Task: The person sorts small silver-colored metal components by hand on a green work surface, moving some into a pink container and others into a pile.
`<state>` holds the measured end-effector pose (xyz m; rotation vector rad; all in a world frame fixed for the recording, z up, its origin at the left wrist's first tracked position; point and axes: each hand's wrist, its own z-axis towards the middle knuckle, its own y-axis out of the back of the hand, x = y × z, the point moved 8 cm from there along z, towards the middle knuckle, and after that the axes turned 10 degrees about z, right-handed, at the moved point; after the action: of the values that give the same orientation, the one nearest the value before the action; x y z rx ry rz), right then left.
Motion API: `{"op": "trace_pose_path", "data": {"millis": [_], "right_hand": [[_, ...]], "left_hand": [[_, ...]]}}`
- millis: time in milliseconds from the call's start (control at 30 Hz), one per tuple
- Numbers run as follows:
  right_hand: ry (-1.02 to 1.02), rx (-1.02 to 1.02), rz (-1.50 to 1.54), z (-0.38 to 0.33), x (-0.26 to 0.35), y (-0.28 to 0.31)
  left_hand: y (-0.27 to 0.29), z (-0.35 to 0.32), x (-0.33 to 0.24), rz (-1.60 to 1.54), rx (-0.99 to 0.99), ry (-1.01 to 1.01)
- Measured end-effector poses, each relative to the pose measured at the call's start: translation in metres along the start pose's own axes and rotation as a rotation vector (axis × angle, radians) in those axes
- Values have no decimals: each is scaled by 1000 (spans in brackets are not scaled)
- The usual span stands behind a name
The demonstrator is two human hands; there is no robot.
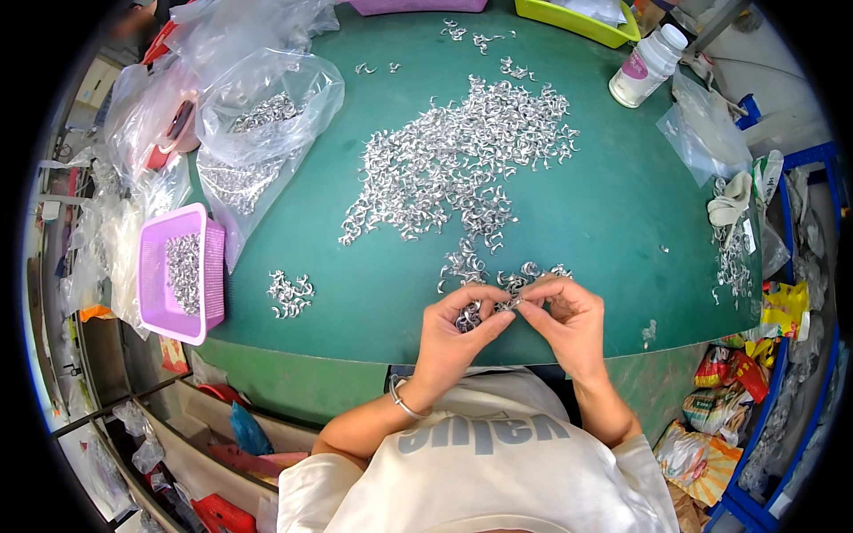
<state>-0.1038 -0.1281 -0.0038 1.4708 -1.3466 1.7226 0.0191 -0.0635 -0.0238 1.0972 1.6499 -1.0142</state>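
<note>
Close to the table's front edge my two hands meet almost fingertip to fingertip. My left hand (455, 335) is curled round several small curved silver metal pieces (468, 316), its thumb and forefinger pinched together. My right hand (566, 322) pinches a tiny metal piece (514, 304) between thumb and forefinger; fingers hide most of it. More loose pieces (464, 264) lie just beyond my fingers. A big heap of the same silver pieces (444, 169) spreads over the middle of the green table (604, 231). A smaller pile (290, 294) sits to the left.
At the left edge stands a purple basket (216, 275) with metal pieces inside, beside a clear plastic bag (306, 98) of them. A white bottle (648, 67) and a yellow-green tray (586, 28) are at the far right. Gloves (730, 200) and scattered pieces (734, 258) lie along the right edge.
</note>
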Motion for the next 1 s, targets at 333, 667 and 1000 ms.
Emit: {"op": "trace_pose_path", "data": {"millis": [333,667,1000], "right_hand": [[97,81,-147,-8,17,-12],[200,49,-582,42,3,8],[399,442,-1054,56,-29,-31]], "left_hand": [[2,-9,-27,141,-41,-203],[-21,-13,16,-466,319,410],[-12,-9,17,-462,306,346]]}}
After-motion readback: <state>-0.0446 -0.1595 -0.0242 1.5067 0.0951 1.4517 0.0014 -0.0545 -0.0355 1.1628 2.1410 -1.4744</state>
